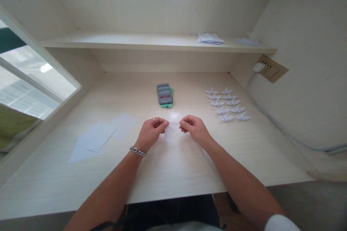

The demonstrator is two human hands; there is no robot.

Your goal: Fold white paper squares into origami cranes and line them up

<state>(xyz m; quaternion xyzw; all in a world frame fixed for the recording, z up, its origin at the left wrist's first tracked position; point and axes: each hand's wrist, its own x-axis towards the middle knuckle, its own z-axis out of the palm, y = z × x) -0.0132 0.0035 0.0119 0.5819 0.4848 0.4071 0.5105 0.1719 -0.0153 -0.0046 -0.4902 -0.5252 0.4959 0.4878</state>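
Observation:
A small white sheet of paper [172, 129] is held just above the pale wooden desk [168, 166], at its middle. My left hand [150, 132], with a ring and a metal bracelet, pinches the paper's left edge. My right hand [193, 127] pinches its right edge. Both hands have their fingers closed on the paper. Several folded white paper cranes [227, 104] lie in two rows to the right of my hands.
Loose white sheets [101, 136] lie to the left. A phone in a green case [165, 95] lies beyond my hands. A shelf [151, 42] carries folded papers [210, 38]. A wall socket [271, 68] with a white cable [273, 119] is on the right.

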